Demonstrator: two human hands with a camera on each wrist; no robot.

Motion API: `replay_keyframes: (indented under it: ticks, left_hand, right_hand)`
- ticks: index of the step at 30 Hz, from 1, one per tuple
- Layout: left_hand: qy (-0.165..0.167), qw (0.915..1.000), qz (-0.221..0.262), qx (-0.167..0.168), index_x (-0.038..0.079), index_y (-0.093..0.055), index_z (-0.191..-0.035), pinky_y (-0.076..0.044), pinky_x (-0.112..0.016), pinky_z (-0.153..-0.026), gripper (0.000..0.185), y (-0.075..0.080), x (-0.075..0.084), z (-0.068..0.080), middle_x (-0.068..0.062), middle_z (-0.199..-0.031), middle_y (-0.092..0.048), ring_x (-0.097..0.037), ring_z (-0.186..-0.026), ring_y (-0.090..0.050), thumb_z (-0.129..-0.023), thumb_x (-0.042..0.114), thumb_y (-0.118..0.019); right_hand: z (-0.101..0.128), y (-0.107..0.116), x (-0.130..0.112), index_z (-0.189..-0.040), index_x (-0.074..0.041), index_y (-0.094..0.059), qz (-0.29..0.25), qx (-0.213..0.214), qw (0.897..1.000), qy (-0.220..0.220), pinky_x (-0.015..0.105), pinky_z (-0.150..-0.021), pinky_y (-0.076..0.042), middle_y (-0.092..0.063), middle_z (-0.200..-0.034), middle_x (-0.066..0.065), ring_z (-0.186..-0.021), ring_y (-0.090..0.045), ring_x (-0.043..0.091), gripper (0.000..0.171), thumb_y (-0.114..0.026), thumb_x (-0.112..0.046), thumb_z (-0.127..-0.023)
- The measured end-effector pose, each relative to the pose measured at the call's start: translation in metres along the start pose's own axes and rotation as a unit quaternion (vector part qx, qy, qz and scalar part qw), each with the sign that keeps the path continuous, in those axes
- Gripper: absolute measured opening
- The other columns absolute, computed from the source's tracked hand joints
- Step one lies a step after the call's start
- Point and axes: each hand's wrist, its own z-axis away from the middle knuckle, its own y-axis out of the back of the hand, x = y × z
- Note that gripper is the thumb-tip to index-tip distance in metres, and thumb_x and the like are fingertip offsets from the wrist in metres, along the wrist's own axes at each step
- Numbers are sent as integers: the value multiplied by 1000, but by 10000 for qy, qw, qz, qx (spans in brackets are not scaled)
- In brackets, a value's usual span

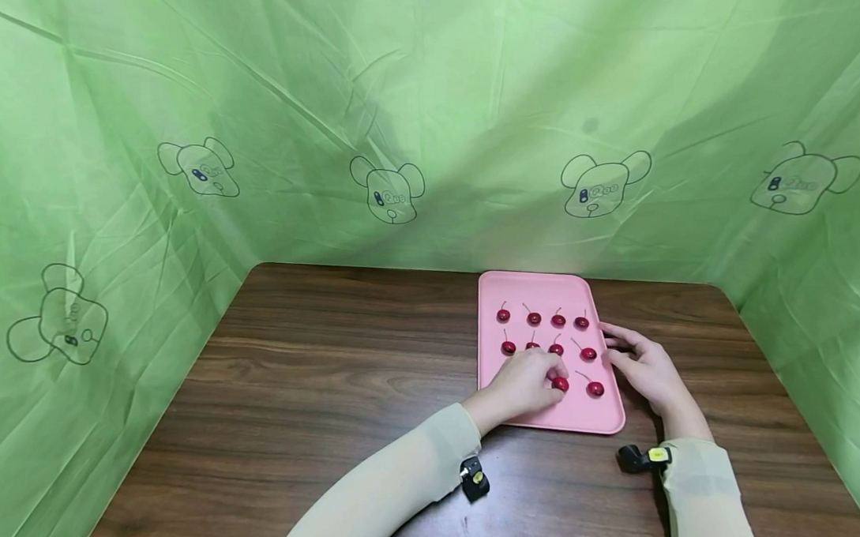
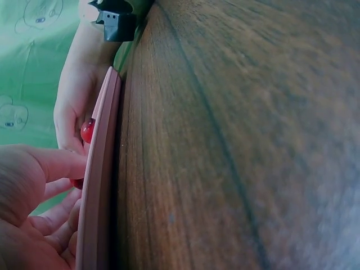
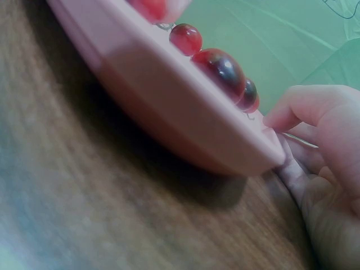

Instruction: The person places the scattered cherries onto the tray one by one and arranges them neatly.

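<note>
Shiny red cherries with thin stems lie in rows on a pink tray (image 1: pixel 544 284) in the head view. Over the tray's near part, my left hand (image 1: pixel 522 384) pinches one cherry (image 1: pixel 560 385) between thumb and fingers; in the left wrist view that cherry (image 2: pixel 77 183) is mostly hidden behind the thumb. Another cherry (image 1: pixel 595 389) lies just to its right. My right hand (image 1: pixel 647 375) is at the tray's right edge. In the right wrist view its digits hold the rim, one on top and others at the side. My left hand partly covers the middle row.
The tray lies on a dark brown wooden table (image 1: pixel 320 367), close to its back edge. Green cloth (image 1: pixel 467 101) with printed bear heads hangs behind and on both sides. A small black camera is strapped to each wrist, over pale sleeves (image 1: pixel 408 459).
</note>
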Motion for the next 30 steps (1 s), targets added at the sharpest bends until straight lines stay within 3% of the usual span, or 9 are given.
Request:
replay_keyframes:
  ticks: [10,19,25,30]
  left_hand:
    - [69,10000,-35,4,20,-80,-112,-46,-16,-88,26,0,-1,1,11,-101,-71,-1,-94,-60,-88,26,-89]
    - [113,9998,58,123,17,-77,-117,-48,-16,-88,33,10,-4,6,8,-107,-72,-2,-99,-62,-90,31,-89]
    - [-75,9985,331,438,13,-75,-128,-53,-25,-95,37,46,-19,23,0,-120,-76,-13,-110,-69,-96,30,-83]
    - [-311,9970,87,706,11,-72,-132,-56,-33,-98,40,87,-45,44,-3,-127,-74,-18,-109,-72,-100,33,-79]
  right_hand:
    - [-1,-1,1,-158,0,-54,-57,-16,10000,60,12,-84,-52,-67,-138,30,-106,-62,-6,51,-65,-11,-109]
    - [-3,-2,4,-159,-3,-55,-89,-70,9999,2,12,-86,-53,-67,-138,29,-111,-63,-2,51,-66,-16,-110]
    - [-2,1,4,-160,0,-52,-393,-250,9989,-78,13,-89,-53,-64,-142,31,-114,-61,-4,52,-64,-15,-111]
    - [0,11,-3,-159,5,-49,-372,-407,9984,81,14,-87,-55,-64,-141,34,-113,-64,-7,54,-66,-12,-110]
